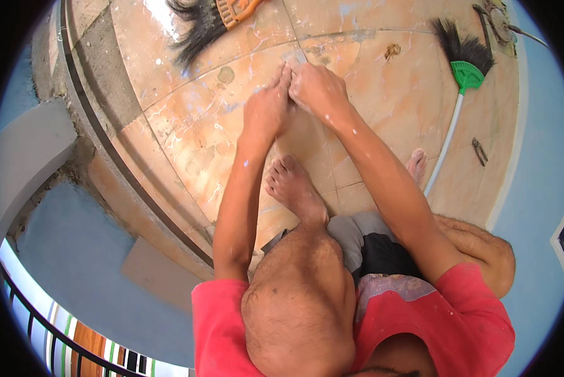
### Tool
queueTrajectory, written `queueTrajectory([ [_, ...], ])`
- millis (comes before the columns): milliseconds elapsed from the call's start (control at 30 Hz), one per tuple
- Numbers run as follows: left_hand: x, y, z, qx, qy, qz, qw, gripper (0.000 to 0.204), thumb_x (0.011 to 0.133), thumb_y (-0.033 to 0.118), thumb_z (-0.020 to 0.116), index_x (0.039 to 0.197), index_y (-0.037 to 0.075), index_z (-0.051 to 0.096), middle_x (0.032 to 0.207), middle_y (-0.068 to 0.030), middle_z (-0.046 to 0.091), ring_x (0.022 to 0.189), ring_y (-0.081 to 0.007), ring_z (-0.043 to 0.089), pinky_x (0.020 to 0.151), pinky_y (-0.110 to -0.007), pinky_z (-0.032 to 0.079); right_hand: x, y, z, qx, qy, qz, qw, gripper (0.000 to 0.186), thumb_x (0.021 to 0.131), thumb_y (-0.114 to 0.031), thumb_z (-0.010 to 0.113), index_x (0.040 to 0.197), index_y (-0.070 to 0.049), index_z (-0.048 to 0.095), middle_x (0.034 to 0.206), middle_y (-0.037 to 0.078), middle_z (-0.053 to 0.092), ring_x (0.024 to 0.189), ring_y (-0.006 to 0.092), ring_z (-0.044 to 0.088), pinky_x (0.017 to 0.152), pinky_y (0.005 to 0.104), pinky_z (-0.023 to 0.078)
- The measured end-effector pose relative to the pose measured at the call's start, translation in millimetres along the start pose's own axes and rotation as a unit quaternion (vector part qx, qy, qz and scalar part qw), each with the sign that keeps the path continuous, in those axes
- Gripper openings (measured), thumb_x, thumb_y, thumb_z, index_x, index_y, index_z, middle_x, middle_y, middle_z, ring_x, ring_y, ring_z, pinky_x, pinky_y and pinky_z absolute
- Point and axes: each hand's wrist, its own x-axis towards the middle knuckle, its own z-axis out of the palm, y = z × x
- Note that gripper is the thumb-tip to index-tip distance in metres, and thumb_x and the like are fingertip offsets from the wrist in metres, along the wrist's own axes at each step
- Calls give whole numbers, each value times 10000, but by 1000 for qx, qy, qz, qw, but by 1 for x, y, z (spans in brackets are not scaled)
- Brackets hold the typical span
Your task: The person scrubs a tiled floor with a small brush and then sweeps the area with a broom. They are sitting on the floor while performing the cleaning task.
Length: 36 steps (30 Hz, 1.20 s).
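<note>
Working remotely, I see left hand (267, 105) and right hand (317, 90) together at twelve o'clock over the tile (313, 138), fingers curled; whether pinching anything, I cannot tell. If the right foot (417, 164) shifts, it could knock the broom (468, 75) at two o'clock.

Brightly lit, with white glare upper left on the glossy orange-beige marbled tile floor (382, 107); softly shadowed, mostly sharp, bent strongly toward black, rounded edges.

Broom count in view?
2. Orange-headed broom at the top edge, partly cut off, beyond the left hand; green-headed broom at upper right, lower handle end hidden. Others could be out of frame.
</note>
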Motion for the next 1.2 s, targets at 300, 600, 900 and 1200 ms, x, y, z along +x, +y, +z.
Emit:
queueTrajectory([
  [300,-42,16,26,15,-72,8,997,781,843,114,648,1595,85,439,1665,-108,439,1115,-398,726,902,-489,608,-39,21,23,0,-19,39,999,290,957,-258,611,1151,-67,711,986,251,763,965,468,732,840,557,588],
  [600,17,-7,0,60,-32,40,997,737,859,115,620,1578,78,464,1664,-121,435,1057,-409,739,893,-504,610,15,9,1,14,22,10,1000,284,977,-249,585,1176,-85,704,964,254,763,987,476,730,839,576,589],
  [900,1,9,11,-20,-20,7,1000,797,815,110,672,1579,64,448,1619,-150,481,1112,-450,697,951,-515,583,-5,18,8,-7,18,12,1000,270,970,-249,588,1144,-84,711,951,245,765,949,461,739,815,568,595],
  [1200,-100,29,36,-2,-83,28,996,753,846,95,651,1572,51,455,1636,-189,457,935,-427,748,789,-503,621,-96,40,50,-59,-105,32,992,514,979,-234,568,1481,-121,557,882,264,753,848,467,745,751,594,586],
])
